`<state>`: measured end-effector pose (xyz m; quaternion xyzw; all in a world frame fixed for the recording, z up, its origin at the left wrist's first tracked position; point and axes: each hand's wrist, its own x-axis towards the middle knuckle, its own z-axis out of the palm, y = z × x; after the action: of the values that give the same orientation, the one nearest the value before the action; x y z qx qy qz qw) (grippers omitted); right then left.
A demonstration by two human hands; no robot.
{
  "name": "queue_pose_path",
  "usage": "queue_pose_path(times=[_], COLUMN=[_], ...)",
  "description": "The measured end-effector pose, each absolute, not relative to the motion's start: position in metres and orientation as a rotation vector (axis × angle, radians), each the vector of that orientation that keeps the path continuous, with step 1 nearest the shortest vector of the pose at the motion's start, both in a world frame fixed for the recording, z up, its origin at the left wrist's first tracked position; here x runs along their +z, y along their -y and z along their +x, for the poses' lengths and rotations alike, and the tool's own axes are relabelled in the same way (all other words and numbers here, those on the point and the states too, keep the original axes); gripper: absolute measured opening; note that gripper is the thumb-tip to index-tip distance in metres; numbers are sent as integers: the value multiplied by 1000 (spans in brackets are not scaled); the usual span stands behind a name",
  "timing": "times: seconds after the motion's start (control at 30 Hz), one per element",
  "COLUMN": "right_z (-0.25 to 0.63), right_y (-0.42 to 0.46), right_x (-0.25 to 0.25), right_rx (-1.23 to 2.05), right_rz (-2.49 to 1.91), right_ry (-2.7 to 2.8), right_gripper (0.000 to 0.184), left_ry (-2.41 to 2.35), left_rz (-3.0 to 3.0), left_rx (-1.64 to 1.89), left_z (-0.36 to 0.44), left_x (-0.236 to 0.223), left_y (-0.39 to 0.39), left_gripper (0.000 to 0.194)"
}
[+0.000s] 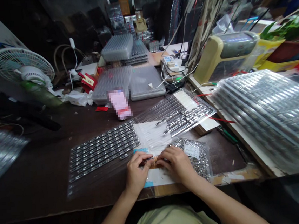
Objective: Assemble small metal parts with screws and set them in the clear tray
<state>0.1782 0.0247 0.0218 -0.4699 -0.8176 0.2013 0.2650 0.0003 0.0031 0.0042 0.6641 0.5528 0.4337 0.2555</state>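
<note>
My left hand [137,173] is closed, thumb and forefinger pinching a small shiny metal piece [149,158]. Facing it, my right hand [177,162] is closed too, its fingertips at the same spot; what exactly they grip is too small to make out. Under the fingertips lies a brownish-orange patch [154,165] on a white sheet [162,177]. Beside my right hand is a clear bag [203,161] full of small metal parts. A clear ribbed tray [105,148] with rows of dark and silver parts lies beyond my left hand. Another clear tray [189,117], partly filled, lies beyond my right hand.
Stacked clear trays [266,122] fill the right side, with green-handled pliers [228,136] beside them. A pixelated pink object [120,104] lies ahead. More trays [146,82] stand at the back. A white fan [25,66] stands at left; white cables [166,77] trail behind.
</note>
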Motion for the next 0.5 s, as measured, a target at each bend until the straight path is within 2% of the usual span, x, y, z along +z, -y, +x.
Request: queue_pose_path(times=[0.13,0.3,0.5], right_z=[171,170,168], right_y=[-22,-20,-20], right_x=[14,13,13], right_rx=[328,357,355], right_rz=[-1327,-1314,-1324], right_ry=[2197,2203,2279], right_gripper=[12,4,9], left_ry=[-1486,-1480,-1490], left_rz=[1810,1812,1818], left_rx=[1188,1178,1165], left_z=[0,0,-1], left_x=[4,3,3], left_y=[-3,-3,-3], left_gripper=[9,9,11])
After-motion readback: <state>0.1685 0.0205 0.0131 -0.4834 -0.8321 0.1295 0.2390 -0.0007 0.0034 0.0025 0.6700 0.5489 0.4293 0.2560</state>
